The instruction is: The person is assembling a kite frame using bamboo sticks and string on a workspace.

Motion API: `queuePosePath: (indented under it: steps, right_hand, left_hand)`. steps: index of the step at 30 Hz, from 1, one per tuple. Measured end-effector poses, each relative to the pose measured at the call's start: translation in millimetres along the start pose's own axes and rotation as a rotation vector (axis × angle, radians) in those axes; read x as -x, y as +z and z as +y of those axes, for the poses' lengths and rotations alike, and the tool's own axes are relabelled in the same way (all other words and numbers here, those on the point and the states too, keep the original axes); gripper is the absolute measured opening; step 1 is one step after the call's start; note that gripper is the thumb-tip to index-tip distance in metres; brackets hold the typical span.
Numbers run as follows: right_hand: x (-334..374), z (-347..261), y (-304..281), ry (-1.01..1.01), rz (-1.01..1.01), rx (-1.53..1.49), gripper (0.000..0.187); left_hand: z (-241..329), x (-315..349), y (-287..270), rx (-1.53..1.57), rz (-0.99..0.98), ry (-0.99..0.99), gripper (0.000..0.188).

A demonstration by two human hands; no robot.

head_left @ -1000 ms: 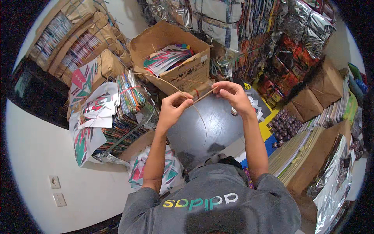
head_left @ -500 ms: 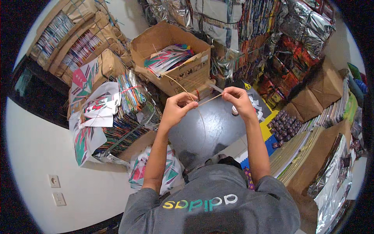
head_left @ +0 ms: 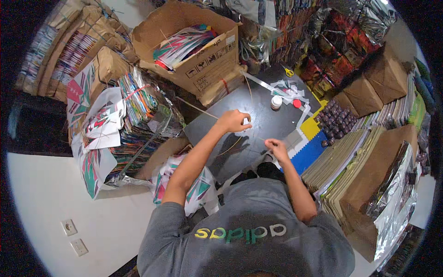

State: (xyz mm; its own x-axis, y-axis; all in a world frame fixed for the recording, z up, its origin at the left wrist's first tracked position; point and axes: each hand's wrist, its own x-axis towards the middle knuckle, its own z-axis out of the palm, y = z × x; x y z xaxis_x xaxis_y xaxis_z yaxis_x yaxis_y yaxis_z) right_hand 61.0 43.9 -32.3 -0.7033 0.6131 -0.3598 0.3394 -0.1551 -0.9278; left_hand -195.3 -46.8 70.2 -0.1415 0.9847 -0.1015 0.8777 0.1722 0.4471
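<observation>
My left hand (head_left: 234,121) is closed over the dark work board (head_left: 258,121), gripping a thin bamboo stick (head_left: 196,108) that runs up and left from the fist. A small white piece shows at its fingers. A second thin stick (head_left: 230,148) curves down from that hand across the board. My right hand (head_left: 277,147) is lower and to the right, near the board's front edge. Its fingertips pinch the end of a thin stick. The two hands are apart.
A small white jar (head_left: 276,101), a red cap (head_left: 296,103) and white paper strips lie at the board's far side, with yellow scissors (head_left: 288,71) beyond. An open cardboard box (head_left: 207,69) of colourful kites stands behind. Stacked kite paper (head_left: 138,101) sits left, packed bundles right, blue foam mat (head_left: 309,154) below.
Both hands came down from the board's far part toward my body. They moved apart, and the right hand dropped lower than the left.
</observation>
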Motion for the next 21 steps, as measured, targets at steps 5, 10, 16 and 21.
queuePosePath:
  steps: [5, 10, 16, 21]
  right_hand:
    - [3, 61, 22, 0.334, -0.085, -0.153, 0.014]
    - [-12, 102, 28, 0.489, 0.012, -0.113, 0.012]
    - [-2, 108, 35, 0.472, -0.08, -0.184, 0.013]
    - [9, 120, 21, 0.654, -0.117, -0.197, 0.015]
  left_hand:
    - [-30, -15, 56, -0.112, -0.241, 0.055, 0.034]
    - [-29, -22, 89, -0.329, 0.466, 0.224, 0.033]
    - [4, 60, 150, 0.58, 0.245, -0.375, 0.027]
    - [18, 104, 202, 1.307, -0.396, -0.751, 0.035]
